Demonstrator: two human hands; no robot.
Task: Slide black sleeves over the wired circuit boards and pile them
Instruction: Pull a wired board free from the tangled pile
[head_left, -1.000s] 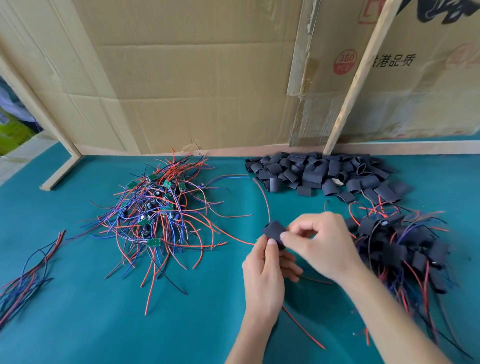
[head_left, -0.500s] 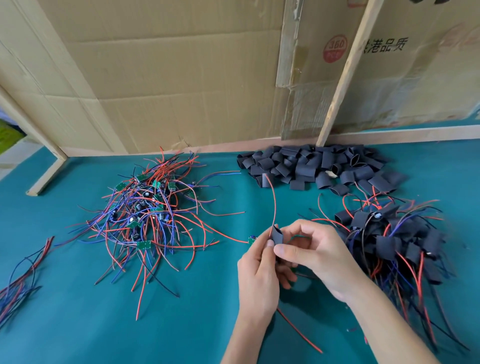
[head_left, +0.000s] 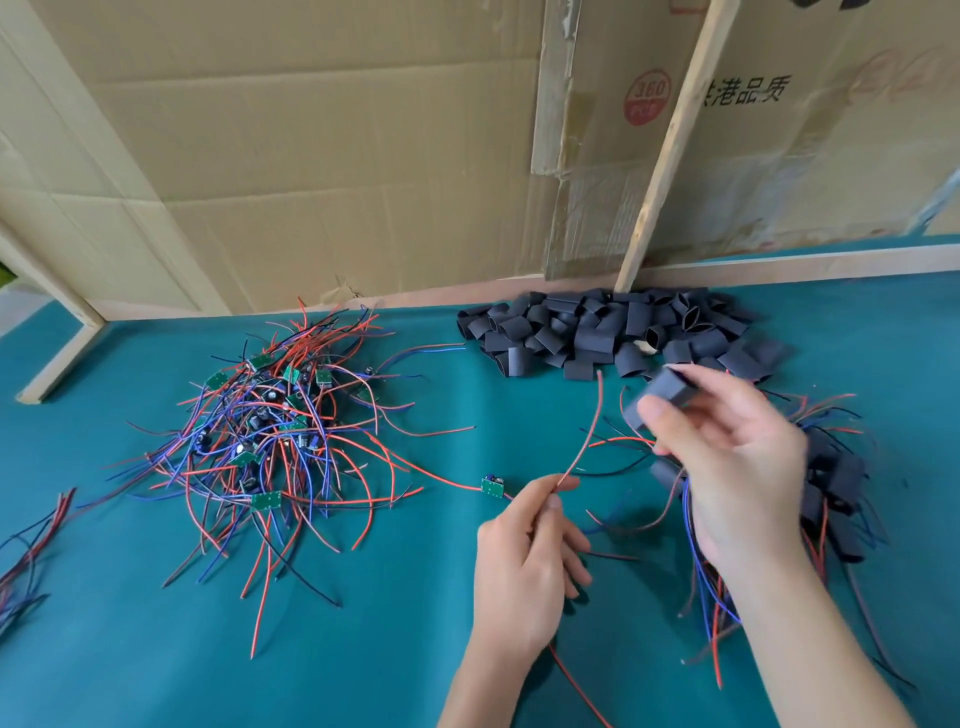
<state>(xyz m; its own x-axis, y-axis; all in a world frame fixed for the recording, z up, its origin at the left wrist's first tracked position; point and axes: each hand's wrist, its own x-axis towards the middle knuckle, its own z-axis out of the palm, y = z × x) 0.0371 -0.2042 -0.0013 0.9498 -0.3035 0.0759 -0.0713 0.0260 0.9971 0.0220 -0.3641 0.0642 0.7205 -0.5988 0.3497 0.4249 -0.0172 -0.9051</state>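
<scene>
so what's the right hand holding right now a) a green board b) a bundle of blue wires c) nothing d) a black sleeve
d: the right hand pinches a black sleeve in its fingertips, raised above the table, while the left hand holds a red wire.

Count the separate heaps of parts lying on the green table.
4: bare wired boards at left centre, empty black sleeves at the back, sleeved boards at right behind the right hand, loose wires at the left edge, partly cut off.
</scene>
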